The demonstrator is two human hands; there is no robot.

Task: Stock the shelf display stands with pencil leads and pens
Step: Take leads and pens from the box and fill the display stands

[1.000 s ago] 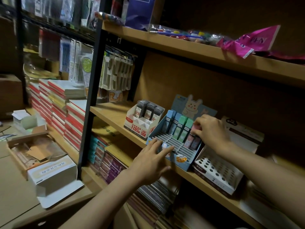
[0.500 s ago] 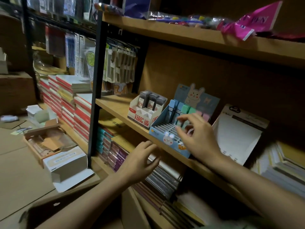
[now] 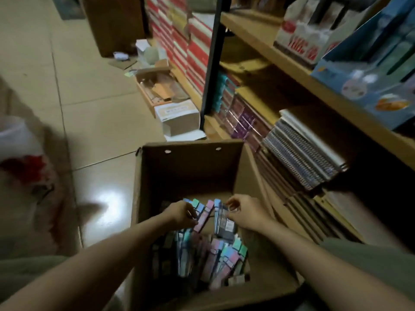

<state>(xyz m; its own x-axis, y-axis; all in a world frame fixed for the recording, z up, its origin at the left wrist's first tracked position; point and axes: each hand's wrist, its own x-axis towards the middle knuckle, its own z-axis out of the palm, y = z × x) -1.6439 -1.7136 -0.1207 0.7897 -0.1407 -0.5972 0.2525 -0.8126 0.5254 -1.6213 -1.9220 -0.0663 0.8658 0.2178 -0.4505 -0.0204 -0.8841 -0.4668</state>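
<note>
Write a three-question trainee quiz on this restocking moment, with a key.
1. True or false: both hands are inside the carton.
2. The left hand grips: A) pastel packs B) a notebook C) nothing.
3. Fill in: the blue stand sits on the ____.

Key: 1 true; 2 A; 3 shelf. The right hand pinches a dark pack.

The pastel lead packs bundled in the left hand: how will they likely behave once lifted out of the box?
The lead packs look small, rigid and flat, so probably light and stiff. The left hand holds several fanned together; loose ones may slide apart. Those in the cardboard box lie jumbled, so neighbours may shift.
</note>
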